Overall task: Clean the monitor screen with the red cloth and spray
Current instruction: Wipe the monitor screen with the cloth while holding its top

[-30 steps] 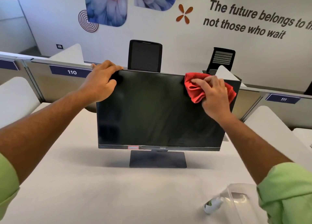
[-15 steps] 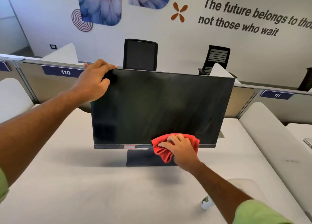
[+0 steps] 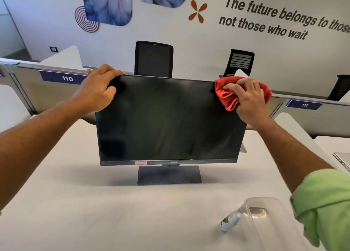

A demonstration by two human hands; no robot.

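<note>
One monitor (image 3: 166, 118) on white office desk (image 3: 85, 203)

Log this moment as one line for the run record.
phase: wiping | left hand: grips black monitor top-left corner | right hand: presses red cloth at top-right corner | small spray bottle: lying on table

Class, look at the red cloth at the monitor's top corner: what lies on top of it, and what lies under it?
On top, the right hand presses the red cloth. Under it is the upper right corner of the monitor; that patch of screen is covered, so its state cannot be seen.

Spray bottle (image 3: 230, 222) blurred behind container (image 3: 265, 203)
</note>
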